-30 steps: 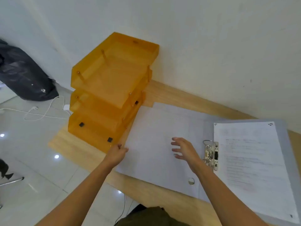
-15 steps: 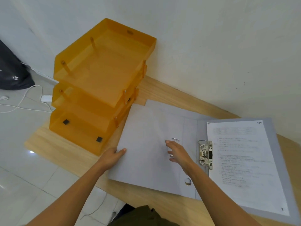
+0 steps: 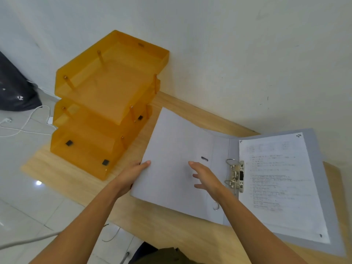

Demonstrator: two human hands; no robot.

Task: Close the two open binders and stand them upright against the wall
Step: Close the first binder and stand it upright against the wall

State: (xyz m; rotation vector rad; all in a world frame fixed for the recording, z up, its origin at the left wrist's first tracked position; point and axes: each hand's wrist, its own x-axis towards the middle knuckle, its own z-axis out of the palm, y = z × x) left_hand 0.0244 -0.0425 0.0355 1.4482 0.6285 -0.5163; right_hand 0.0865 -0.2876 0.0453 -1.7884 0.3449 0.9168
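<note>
A grey lever-arch binder lies open on the wooden table. Its left cover is lifted off the table. My left hand grips that cover's outer edge, thumb on top. My right hand hovers over the inside of the cover with fingers spread, just left of the metal ring mechanism. A stack of printed pages rests on the right cover. Only one binder is in view.
An orange three-tier letter tray stands on the table's left end against the white wall. Off the table to the left are a tiled floor, white cables and a black bag.
My left hand has taken hold of the left cover's edge and raised it from the table. My right hand stayed above the cover. The view shifted slightly.
</note>
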